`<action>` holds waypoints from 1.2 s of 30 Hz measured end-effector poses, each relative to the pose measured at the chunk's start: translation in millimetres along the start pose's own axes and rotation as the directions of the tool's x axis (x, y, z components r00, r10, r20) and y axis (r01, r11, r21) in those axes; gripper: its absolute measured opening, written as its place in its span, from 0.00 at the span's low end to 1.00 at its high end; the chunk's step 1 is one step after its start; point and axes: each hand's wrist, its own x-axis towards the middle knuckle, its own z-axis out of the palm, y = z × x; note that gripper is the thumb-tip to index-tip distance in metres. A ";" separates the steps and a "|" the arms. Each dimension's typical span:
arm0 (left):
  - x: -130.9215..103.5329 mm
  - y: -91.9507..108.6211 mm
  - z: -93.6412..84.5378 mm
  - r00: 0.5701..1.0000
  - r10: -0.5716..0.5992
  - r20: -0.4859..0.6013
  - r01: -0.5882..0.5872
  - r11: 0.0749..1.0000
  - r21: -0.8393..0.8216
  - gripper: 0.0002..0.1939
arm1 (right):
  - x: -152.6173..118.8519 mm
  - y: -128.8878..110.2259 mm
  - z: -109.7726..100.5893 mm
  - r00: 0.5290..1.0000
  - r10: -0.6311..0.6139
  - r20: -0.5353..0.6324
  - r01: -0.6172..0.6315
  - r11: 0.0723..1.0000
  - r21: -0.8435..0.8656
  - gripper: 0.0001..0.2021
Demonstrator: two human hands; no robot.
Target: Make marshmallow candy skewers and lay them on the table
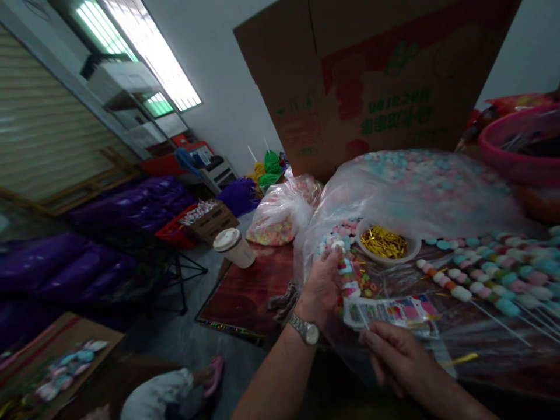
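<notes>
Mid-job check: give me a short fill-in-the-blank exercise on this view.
1. The watch is on the ____ wrist.
2. The right hand pinches a thin white ____.
3. The bowl holds strips coloured ____.
4. Printing on the cardboard appears upside ____.
Missing words: left; stick; gold; down.

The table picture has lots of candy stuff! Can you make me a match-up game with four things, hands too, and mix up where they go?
Things:
1. Left hand
2. Right hand
3. Gold strips
4. Lidded cup

Matches:
A. Inside the round bowl
B. Pinching a thin stick
C. At the left edge of the table
D. At the candy skewer, with a watch on its wrist

Right pairs: 1-D, 2-B, 3-A, 4-C
</notes>
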 end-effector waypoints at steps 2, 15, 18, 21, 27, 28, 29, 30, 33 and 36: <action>-2.9 8.2 7.3 0.986 -0.063 0.152 0.075 0.994 -0.076 0.18 | -4.8 -7.2 -0.2 0.991 0.037 0.127 -0.058 0.985 0.162 0.22; -7.9 -3.2 12.8 0.998 0.036 -0.046 -0.047 0.959 -0.280 0.17 | 5.4 14.8 -16.4 0.883 -0.464 -0.076 0.269 0.630 -0.729 0.18; -7.6 5.7 6.2 1.000 -0.006 0.004 0.007 0.935 -0.354 0.18 | 1.0 -2.6 -10.8 0.917 -0.397 -0.045 0.284 0.725 -0.627 0.19; -4.5 14.3 -1.0 1.000 0.015 0.008 -0.011 0.927 -0.375 0.21 | -3.0 -5.9 -11.8 0.914 -0.404 -0.027 0.291 0.701 -0.651 0.18; 0.8 15.8 -4.9 0.997 0.074 0.000 -0.066 0.892 -0.447 0.26 | -8.0 8.5 -17.9 0.814 -0.581 -0.003 0.335 0.473 -0.815 0.16; 1.5 17.2 -4.4 0.997 0.073 -0.008 -0.069 0.890 -0.450 0.26 | -9.4 8.1 -17.5 0.808 -0.589 0.006 0.342 0.461 -0.819 0.16; 2.2 19.1 -3.7 0.996 0.085 -0.014 -0.082 0.890 -0.448 0.27 | -10.8 6.8 -16.7 0.805 -0.593 0.011 0.348 0.458 -0.818 0.16; 2.7 21.2 -2.8 0.995 0.102 -0.014 -0.097 0.891 -0.443 0.27 | -12.1 5.2 -15.8 0.803 -0.595 0.008 0.350 0.462 -0.815 0.16; 3.6 26.0 -0.6 0.992 0.124 0.019 -0.104 0.898 -0.428 0.28 | -14.8 2.0 -13.9 0.799 -0.601 -0.021 0.340 0.480 -0.809 0.16; 4.9 25.9 -0.6 0.987 0.158 -0.026 -0.153 0.885 -0.440 0.29 | -14.8 5.5 -14.8 0.807 -0.589 -0.043 0.315 0.490 -0.813 0.16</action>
